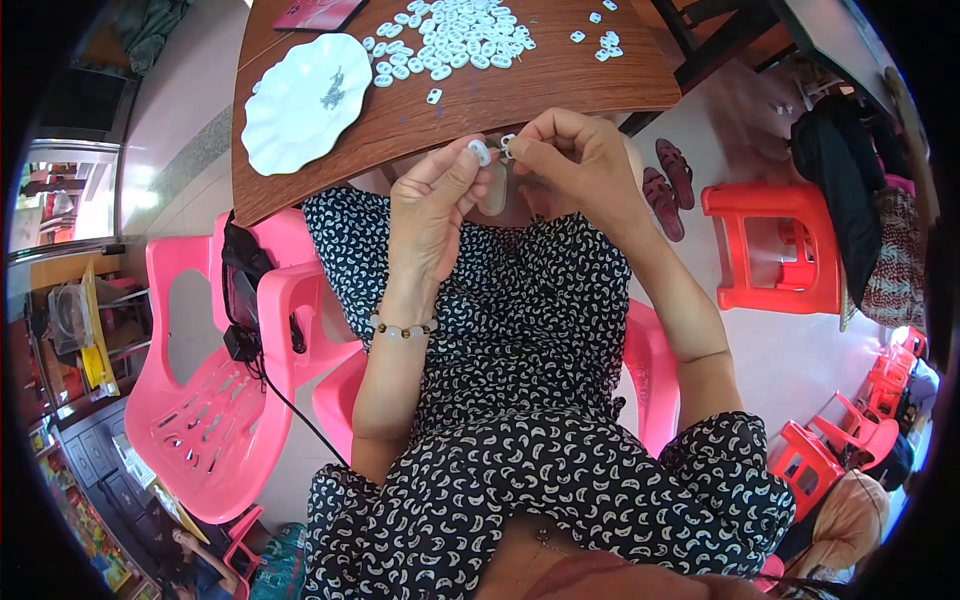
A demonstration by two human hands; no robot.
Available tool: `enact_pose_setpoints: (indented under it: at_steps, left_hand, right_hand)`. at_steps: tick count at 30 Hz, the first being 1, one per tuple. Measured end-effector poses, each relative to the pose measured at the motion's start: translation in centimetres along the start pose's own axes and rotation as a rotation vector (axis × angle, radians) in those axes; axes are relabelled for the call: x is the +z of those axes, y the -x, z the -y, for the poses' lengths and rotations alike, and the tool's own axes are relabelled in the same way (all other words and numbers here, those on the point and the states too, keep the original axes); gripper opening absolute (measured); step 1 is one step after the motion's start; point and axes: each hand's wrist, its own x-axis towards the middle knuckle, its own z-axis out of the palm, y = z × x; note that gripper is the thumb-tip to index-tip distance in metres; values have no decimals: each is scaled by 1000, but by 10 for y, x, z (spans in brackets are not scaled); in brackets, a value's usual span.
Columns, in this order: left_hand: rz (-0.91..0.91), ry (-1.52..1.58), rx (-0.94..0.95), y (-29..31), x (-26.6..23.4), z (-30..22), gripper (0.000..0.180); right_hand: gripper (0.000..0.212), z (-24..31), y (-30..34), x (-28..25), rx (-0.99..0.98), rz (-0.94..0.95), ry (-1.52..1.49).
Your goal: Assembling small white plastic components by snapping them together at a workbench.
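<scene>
My left hand (435,200) pinches a small white oval plastic piece (480,152) between thumb and finger, just off the table's near edge. Close beside it, my right hand (575,160) is closed on another small white piece with holes (507,146); its fingers partly cover it. Whether the two pieces touch, I cannot tell. Beyond my hands, a heap of white oval two-holed pieces (465,35) spreads over the brown wooden table (560,85). One such piece (434,96) lies apart, nearer to me. A white scalloped plate (285,120) at the left holds small dark metal bits (335,93).
A small group of white pieces (608,47) lies at the table's right. A pink flat item (315,12) rests at the far left. Pink chairs (205,420) stand at my left, one with a black bag (243,265). Right are a red stool (775,245) and sandals (668,190).
</scene>
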Motion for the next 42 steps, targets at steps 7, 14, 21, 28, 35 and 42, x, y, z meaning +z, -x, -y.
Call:
enact_pose_setpoints:
  at_steps: [7, 14, 21, 28, 35, 42]
  left_hand:
    - [8, 9, 8, 0, -1, 2, 25]
    - [4, 3, 6, -2, -2, 4, 26]
    - [2, 6, 12, -2, -1, 5, 26]
    - [-8, -47, 52, -1, 0, 5, 25]
    - [-3, -227, 143, 1, 1, 5, 26]
    - [109, -56, -14, 0, -7, -8, 25]
  right_hand:
    - [15, -2, 0, -1, -9, -15, 7]
    - [15, -5, -1, -1, -19, -14, 10]
    - [16, -8, -1, 0, -45, -30, 60]
    - [17, -12, -2, 1, -108, -40, 135]
    - [19, -6, 3, 7, -17, -5, 101]
    - [21, 6, 2, 1, 92, 183, 5]
